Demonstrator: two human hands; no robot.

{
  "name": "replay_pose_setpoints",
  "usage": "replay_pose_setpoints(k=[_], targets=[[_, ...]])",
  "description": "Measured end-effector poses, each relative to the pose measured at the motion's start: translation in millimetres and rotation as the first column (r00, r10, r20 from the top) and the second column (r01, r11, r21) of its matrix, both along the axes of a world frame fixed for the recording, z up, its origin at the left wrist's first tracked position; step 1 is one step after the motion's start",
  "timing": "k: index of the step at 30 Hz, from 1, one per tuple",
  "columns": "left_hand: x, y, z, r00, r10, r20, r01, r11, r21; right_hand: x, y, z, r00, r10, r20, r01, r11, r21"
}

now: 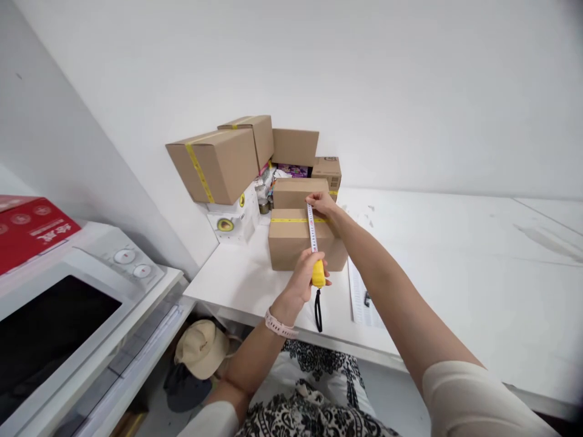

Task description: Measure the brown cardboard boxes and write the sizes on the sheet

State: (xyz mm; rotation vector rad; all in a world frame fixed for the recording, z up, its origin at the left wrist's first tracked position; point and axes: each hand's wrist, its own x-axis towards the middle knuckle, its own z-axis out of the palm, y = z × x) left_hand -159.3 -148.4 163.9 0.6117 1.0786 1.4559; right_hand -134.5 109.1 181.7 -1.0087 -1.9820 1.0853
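My left hand [304,276] is wrapped round a yellow tape measure [318,274], whose black wrist strap [317,312] hangs down. The white blade [312,227] runs out of the case, away from me, across the top of a brown cardboard box [296,246] sealed with yellow tape. At the far end of the blade, my right hand [321,202] pinches its tip near the box's back edge. Directly behind stands another cardboard box [294,193], partly covered by my right hand.
Cardboard boxes [237,161] are stacked on a white avocado-printed carton [239,221] at the left. A printed sheet [362,297] lies on the white table [455,273], partly under my right arm. To the left are a microwave [59,328], a red box [34,230] and a beige cap [203,349].
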Motion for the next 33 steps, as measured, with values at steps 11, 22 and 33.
replay_pose_setpoints(k=[11, 22, 33], targets=[[1.0, -7.0, 3.6, 0.997, -0.025, 0.075, 0.026, 1.0, -0.006, 9.2, 8.9, -13.3, 0.993, -0.042, 0.109, 0.039, 0.999, 0.023], [29.6, -44.6, 3.6, 0.995, -0.03, 0.099, 0.031, 0.999, -0.007, 34.7, -41.1, 1.0, 0.986, 0.001, 0.167, 0.015, 0.995, -0.095], [23.6, -56.9, 6.8, 0.995, -0.033, 0.096, 0.035, 0.999, -0.024, 23.4, -26.6, -6.0, 0.972, 0.045, 0.231, -0.045, 0.999, -0.004]])
